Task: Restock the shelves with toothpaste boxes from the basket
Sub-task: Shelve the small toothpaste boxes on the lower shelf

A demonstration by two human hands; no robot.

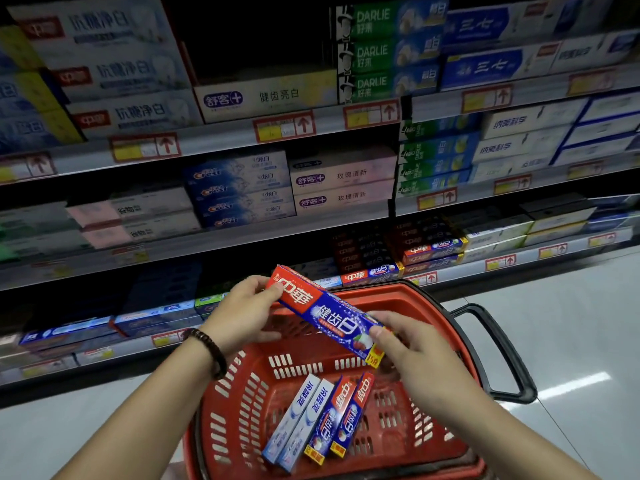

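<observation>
Ideally, the shelves (221, 233) take this one in the matching red-and-blue row (370, 271) just beyond the far rim of the basket (388, 289), slid in level and lengthwise, label outward. Over that far rim the toothpaste box (329, 313) hangs tilted between both hands: the left hand (242, 313) pinches its red end, the right hand (412, 351) grips its yellow-tipped end, and four more boxes (318, 420) lie on the basket floor.
</observation>
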